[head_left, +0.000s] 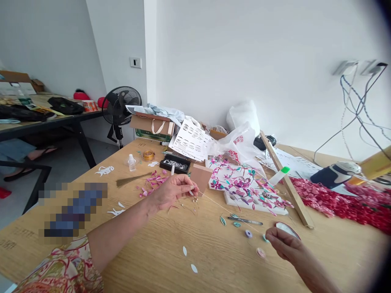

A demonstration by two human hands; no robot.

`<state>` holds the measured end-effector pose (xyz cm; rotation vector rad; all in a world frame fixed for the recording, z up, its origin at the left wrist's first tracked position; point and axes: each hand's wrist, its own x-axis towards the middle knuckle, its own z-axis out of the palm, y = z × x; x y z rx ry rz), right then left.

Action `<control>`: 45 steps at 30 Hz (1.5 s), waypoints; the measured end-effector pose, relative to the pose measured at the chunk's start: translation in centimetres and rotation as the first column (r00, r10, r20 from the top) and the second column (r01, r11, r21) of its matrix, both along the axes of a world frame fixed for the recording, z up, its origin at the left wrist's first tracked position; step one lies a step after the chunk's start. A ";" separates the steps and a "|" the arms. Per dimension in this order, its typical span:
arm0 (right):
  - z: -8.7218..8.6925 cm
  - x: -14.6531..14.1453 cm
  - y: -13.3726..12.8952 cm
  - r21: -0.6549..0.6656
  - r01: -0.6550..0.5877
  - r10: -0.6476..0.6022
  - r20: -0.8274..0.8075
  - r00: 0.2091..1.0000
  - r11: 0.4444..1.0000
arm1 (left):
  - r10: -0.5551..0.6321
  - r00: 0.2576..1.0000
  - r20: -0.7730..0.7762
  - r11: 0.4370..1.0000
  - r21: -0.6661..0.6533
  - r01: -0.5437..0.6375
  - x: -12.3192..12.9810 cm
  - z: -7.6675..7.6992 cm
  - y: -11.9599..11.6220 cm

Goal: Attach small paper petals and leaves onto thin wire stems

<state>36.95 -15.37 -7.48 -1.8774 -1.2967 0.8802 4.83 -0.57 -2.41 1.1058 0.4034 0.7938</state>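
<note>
Over the middle of the wooden table, my left hand is closed in a pinch on one end of a thin pale thread; a small white piece shows at its fingertips. The thread runs taut down to the right, to my right hand, whose fingers pinch its other end. Beneath the thread lie a dark pen and green leaf shapes. Small spools, one purple and one pink, are near my right hand. Two white leaf-shaped pieces lie nearer the front.
Purple and teal flower pieces cover a white foam sheet behind the hands. A wooden bar and pink-red bundles are at the right. A black tray, small bottle and pink petals stand or lie at the left.
</note>
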 end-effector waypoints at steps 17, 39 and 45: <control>4.3 -16.0 4.1 0.349 -0.032 0.075 -0.110 0.991 0.936 | -0.038 0.999 -0.021 0.994 0.100 0.040 1.2 -0.1 -2.5; 3.8 -17.1 5.8 0.356 0.015 0.104 -0.312 0.945 0.934 | 0.152 0.988 0.033 0.981 0.120 -0.155 2.3 -1.2 -3.7; 3.4 -17.1 5.8 0.357 0.036 0.102 -0.361 0.927 0.934 | 0.223 0.973 -0.053 0.969 0.122 -0.215 2.6 -1.6 -3.5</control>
